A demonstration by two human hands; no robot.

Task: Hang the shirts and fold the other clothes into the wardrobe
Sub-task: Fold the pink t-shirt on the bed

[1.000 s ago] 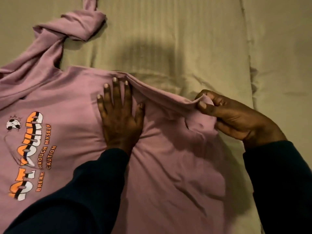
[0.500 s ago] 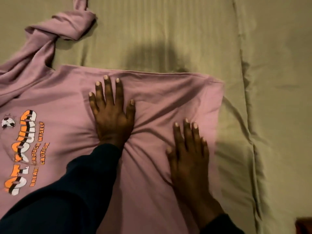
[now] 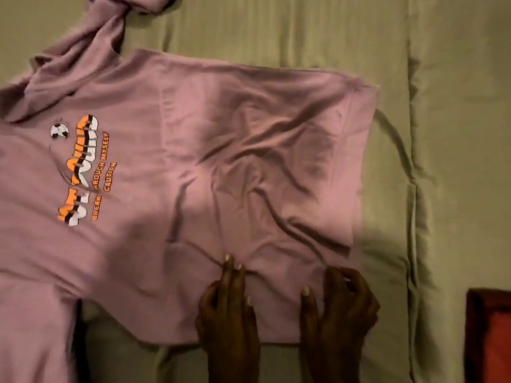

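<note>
A green bedsheet (image 3: 276, 31) covered the bed. The pink shirt (image 3: 193, 161) lay spread beyond the fingertips. The left hand (image 3: 229, 308) pressed its near hem, fingers straight; the right hand (image 3: 340, 305) curled, though any grip was unclear. Uneven pulling could rumple those creases further.

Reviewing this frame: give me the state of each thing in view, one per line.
pink shirt: spread print-up on the bed, creased, upper sleeve bunched.
left hand: fingers straight, on the shirt's near edge.
right hand: fingers curled at the near edge; grip unclear.
bed sheet: wrinkled.
</note>
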